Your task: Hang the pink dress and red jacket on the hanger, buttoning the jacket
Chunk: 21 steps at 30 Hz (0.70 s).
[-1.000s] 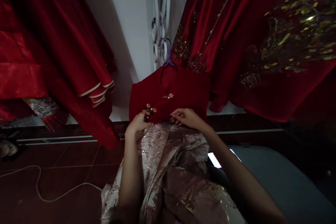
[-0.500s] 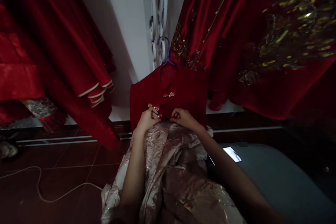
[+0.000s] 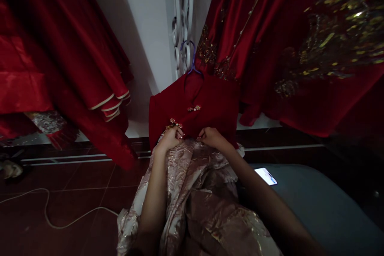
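Observation:
A dark red velvety top [image 3: 216, 96] hangs from a purple hanger [image 3: 194, 66], with jewelled pearl-and-gold clasps [image 3: 194, 108] on its front. Below it spreads a pale pink-gold brocade garment [image 3: 183, 184], gathered into folds. At the upper edge of the brocade, my left hand [image 3: 171, 138] is closed, finger and thumb pinching the cloth beside a second jewelled clasp [image 3: 173, 124]. A short gap to the right, my right hand [image 3: 211, 137] pinches along the same edge. The fingertips partly hide what is between them.
Red garments [image 3: 99, 68] hang at left, and sequinned red ones [image 3: 240, 40] at right. A lit phone [image 3: 266, 176] lies on a grey-green seat [image 3: 306, 200]. A white cable [image 3: 60, 226] runs over the tiled floor [image 3: 87, 204]. White scrolled metalwork [image 3: 181, 12] stands behind.
My right hand has shifted slightly right, and my left hand's fingers have turned, showing more of the clasp beside them. The view has moved a little.

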Available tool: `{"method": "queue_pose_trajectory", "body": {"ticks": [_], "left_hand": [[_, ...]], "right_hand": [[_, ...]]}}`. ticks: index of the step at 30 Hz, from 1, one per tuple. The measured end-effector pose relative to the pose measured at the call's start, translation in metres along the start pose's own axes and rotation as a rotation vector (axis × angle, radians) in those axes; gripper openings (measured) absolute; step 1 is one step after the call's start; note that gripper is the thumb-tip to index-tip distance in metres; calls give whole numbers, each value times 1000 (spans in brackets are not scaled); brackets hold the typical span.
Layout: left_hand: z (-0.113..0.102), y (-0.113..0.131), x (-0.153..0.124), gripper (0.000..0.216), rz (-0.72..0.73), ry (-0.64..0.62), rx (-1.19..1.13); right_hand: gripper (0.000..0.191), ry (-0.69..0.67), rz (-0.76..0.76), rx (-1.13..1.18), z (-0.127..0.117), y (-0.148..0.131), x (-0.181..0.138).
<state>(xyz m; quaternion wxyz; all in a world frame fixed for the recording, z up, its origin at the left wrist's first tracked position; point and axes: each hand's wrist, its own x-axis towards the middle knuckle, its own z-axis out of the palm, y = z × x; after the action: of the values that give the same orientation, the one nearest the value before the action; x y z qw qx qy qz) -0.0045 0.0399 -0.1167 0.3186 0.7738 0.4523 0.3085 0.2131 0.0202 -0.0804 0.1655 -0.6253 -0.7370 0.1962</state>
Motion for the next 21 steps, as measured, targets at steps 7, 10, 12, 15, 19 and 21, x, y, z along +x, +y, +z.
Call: {"method": "queue_pose_trajectory", "body": {"ticks": [7, 10, 12, 15, 19, 21], "left_hand": [[-4, 11, -1, 14, -33, -2, -61], [-5, 16, -2, 16, -65, -10, -160], [-5, 17, -2, 14, -79, 4, -195], [-4, 15, -1, 9, -88, 44, -199], [-2, 12, 0, 8, -94, 53, -201], [-2, 10, 0, 11, -101, 43, -224]], "right_hand": [[17, -166, -30, 496, -6, -20, -5], [16, 20, -98, 456, 1, -30, -4], [13, 103, -146, 401, 9, -34, -2], [11, 146, -194, 357, 21, -34, 0], [9, 205, -222, 299, 30, -30, 2], [9, 231, -236, 265, 32, -28, 3]]}}
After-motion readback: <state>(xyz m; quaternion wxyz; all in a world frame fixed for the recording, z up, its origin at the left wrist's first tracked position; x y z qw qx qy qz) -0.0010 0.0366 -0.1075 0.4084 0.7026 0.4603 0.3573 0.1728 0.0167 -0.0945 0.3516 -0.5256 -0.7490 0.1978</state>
